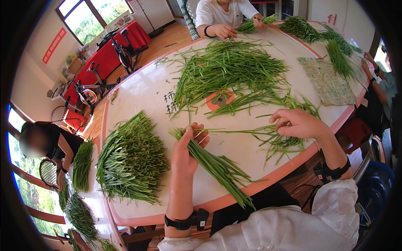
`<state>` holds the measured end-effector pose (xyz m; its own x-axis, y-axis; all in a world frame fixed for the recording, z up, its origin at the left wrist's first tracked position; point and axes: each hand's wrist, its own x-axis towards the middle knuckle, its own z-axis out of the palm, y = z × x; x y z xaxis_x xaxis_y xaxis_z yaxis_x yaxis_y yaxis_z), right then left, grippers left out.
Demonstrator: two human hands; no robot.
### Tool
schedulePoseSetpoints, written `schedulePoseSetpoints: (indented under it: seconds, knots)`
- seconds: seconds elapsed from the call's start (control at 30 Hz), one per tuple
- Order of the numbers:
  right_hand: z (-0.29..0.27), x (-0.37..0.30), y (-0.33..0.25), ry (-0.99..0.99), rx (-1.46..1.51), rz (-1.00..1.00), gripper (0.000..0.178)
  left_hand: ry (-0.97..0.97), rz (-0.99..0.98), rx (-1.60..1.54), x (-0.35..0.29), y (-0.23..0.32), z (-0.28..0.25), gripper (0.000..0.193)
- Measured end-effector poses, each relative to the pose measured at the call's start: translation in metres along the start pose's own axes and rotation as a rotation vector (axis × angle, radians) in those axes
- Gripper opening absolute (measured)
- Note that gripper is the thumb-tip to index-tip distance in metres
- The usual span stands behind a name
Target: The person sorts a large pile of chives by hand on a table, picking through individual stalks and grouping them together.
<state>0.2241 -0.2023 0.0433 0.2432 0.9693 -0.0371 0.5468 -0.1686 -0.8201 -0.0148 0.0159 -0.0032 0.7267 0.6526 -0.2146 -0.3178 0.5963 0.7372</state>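
Note:
My left hand (189,146) is closed around a bunch of long green chives (217,167), whose leafy ends slant down to the right past the table's near edge. A few thin stalks run from this bunch toward my right hand (299,123). The fingers of that hand are curled together over a loose scatter of chives (289,142); what they pinch, if anything, is too small to make out. Left of my left hand lies a big stack of chives (134,161), laid side by side. A wide, tangled heap of chives (234,69) covers the table beyond my hands.
Across the white table (138,96) with its pink rim, a person in a white shirt (224,16) holds chives. A woven mat (326,81) lies at the right, near more bundles (301,29). Another person (54,142) is at the left. Exercise bikes (90,90) stand behind.

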Motion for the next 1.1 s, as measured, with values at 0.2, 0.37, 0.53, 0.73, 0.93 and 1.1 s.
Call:
schedulePoseSetpoints:
  seconds: [0.2,0.37,0.53,0.73,0.93,1.1]
  knots:
    - [0.022,0.070,0.014,0.214,-0.451,-0.074,0.023,0.006,0.019,-0.005,0.002,0.000,-0.001,0.023]
    - [0.053,0.136,0.013,0.152,-0.590,-0.026,0.025,0.017,0.018,-0.027,0.004,0.003,-0.002,0.024]
    - [0.031,0.127,0.002,0.134,-0.313,-0.046,0.022,0.010,0.026,-0.037,0.005,0.005,-0.009,0.023]
    - [-0.012,0.028,0.000,-0.092,-0.041,0.115,0.021,0.025,0.010,-0.086,0.002,0.002,-0.004,0.020]
    - [-0.019,-0.005,0.025,0.201,-0.820,0.163,0.022,-0.043,0.007,-0.126,0.002,0.001,-0.005,0.019]
    - [0.009,0.048,0.013,0.228,-0.651,-0.091,0.014,0.044,0.007,-0.106,0.003,0.003,-0.003,0.022]
